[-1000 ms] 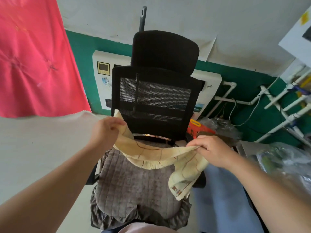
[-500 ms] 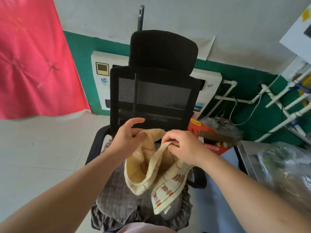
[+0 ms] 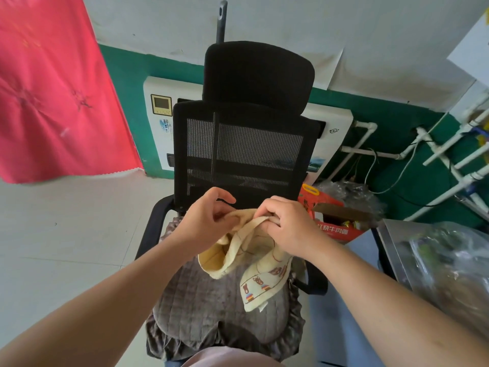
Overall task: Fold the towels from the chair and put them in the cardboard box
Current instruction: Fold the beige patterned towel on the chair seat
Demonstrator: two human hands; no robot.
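Observation:
A cream towel (image 3: 254,260) with small bear pictures hangs doubled over above the grey quilted seat of the black mesh chair (image 3: 243,144). My left hand (image 3: 206,221) pinches its top edge on the left. My right hand (image 3: 288,229) grips the top edge on the right, close beside the left hand. The towel's printed end dangles down toward the seat cushion (image 3: 211,308). An orange cardboard box (image 3: 333,221) stands open on the floor to the right of the chair, partly hidden by the chair back.
A red cloth (image 3: 53,88) hangs at the left. A white wall unit (image 3: 158,123) sits behind the chair. White pipes (image 3: 449,160) and plastic bags (image 3: 449,266) crowd the right side. Pale floor tiles (image 3: 66,234) lie to the left.
My hands have come together from wide apart, folding the stretched towel in half. It now hangs doubled between them, held slightly higher than half a second ago.

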